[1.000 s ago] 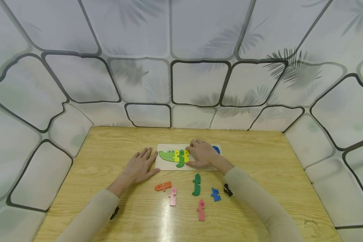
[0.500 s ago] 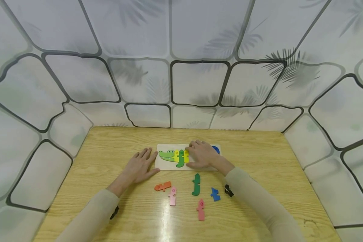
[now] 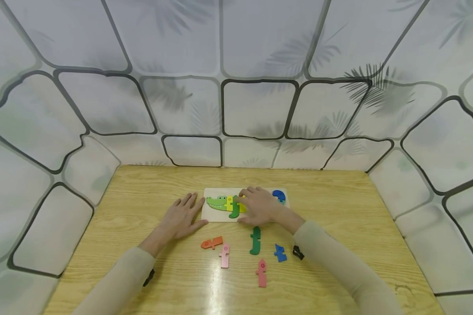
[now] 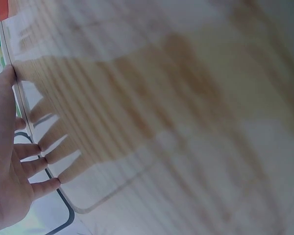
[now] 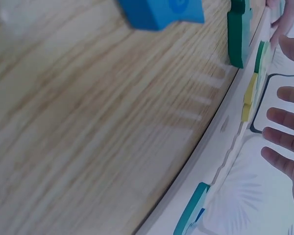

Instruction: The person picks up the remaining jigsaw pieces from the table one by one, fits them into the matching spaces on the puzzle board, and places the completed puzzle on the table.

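In the head view, lower centre, my left hand [image 3: 179, 219] lies with straight, spread fingers at the left edge of a pale rectangular puzzle board [image 3: 217, 216] on the wood-grain counter [image 3: 157, 181]; my right hand [image 3: 261, 205] reaches over a yellow crocodile piece [image 3: 242, 208]. Left wrist: fingers apart, far left. Right wrist: fingers straight, apart, far right.

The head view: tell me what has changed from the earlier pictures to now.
The right hand has shifted left over the puzzle board, covering more of the second yellow piece and baring more of the blue piece at the board's right end. Nothing was visibly picked up or released. The left hand and the five loose pieces stayed put.
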`<state>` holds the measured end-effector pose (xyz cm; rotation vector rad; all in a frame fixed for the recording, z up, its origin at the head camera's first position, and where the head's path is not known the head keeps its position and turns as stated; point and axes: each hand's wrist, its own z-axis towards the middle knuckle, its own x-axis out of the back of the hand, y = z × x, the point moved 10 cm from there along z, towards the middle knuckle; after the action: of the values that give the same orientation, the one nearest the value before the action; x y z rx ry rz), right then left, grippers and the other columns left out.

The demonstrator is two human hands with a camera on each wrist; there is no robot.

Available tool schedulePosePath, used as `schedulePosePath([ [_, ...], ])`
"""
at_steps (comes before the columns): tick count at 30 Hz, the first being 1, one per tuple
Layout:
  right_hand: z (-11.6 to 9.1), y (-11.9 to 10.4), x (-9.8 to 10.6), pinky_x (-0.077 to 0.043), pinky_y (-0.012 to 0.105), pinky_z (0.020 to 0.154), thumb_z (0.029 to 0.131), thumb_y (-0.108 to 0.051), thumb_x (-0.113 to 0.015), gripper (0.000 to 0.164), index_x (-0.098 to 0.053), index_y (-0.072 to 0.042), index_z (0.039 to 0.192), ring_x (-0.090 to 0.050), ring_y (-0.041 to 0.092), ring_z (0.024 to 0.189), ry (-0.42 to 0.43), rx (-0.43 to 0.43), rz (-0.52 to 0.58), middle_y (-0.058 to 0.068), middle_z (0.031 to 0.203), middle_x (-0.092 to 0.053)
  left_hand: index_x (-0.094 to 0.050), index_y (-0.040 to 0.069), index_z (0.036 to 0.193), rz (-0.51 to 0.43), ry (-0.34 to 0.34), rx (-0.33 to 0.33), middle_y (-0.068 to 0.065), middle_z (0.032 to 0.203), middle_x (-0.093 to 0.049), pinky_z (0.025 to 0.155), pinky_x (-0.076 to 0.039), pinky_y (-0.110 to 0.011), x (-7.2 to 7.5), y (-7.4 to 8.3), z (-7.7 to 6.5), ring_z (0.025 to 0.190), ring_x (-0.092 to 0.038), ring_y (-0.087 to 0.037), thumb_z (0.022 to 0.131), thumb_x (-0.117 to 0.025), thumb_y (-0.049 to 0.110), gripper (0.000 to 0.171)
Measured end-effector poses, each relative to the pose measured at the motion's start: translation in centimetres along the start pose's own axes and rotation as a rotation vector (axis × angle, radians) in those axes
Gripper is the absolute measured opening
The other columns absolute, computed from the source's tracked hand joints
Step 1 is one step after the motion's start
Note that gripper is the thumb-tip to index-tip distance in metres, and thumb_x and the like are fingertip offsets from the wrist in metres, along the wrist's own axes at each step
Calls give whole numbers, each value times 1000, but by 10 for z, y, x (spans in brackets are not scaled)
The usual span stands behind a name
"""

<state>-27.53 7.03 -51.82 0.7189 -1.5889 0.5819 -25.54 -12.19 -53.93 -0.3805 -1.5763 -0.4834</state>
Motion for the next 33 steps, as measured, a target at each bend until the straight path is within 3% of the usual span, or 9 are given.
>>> schedulePosePath([
  [16,-5,-42,11,-55,44,109,100,-71,-52,69,-59,-25,151,-63,22,130,87,158,-65,1,143,-64,-40,10,164,8,6,7,-26,167,-40,121,-42,-64,0,-1,0,154,-42,-45,103,-54,63,81],
  [33,-7,-79,14,-56,40,109,99,-69,-55,64,-62,-25,146,-65,18,127,98,267,-90,-3,137,-67,-40,10,163,23,16,0,-26,166,-41,119,-44,-64,-1,-1,0,153,-43,-45,103,-53,64,82],
])
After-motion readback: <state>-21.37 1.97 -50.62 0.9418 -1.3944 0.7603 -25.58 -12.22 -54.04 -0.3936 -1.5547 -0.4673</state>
